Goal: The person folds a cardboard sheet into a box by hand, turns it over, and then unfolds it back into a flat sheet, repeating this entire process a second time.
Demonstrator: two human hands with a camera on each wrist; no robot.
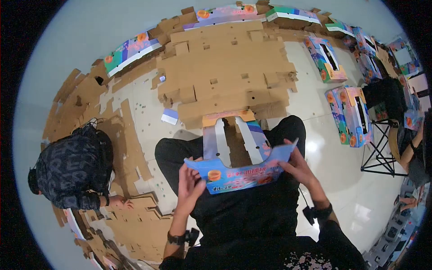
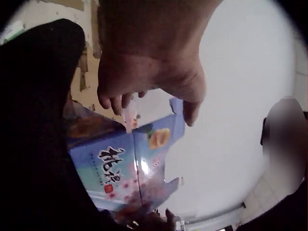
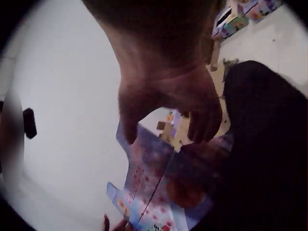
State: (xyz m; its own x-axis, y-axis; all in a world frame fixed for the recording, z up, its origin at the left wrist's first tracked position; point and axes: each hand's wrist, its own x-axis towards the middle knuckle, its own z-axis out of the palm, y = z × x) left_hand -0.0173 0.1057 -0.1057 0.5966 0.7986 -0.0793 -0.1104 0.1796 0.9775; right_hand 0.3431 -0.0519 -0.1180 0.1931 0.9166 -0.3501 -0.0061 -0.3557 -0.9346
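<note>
A printed cardboard carton (image 1: 238, 175), blue and pink with peach pictures, stands between the person's bent legs. Its top has a long slot, and the near end flap is raised, its two corners sticking out sideways. At the flap's left corner, the left hand (image 1: 190, 184) holds the edge between thumb and fingers. The right hand (image 1: 297, 166) pinches the opposite corner, its thumb on the printed face. From the left wrist, the left hand (image 2: 149, 77) arches over the carton (image 2: 115, 168). The right wrist view has the right hand (image 3: 168, 101) above the carton's printed panel (image 3: 149, 178).
Flattened brown cardboard (image 1: 229, 67) covers the floor ahead. More printed cartons stand at right, one (image 1: 326, 58) farther off and a pair (image 1: 351, 117) nearer, beside a black folding stool (image 1: 382, 148). Another person (image 1: 74, 166) crouches at left by cardboard sheets (image 1: 139, 229).
</note>
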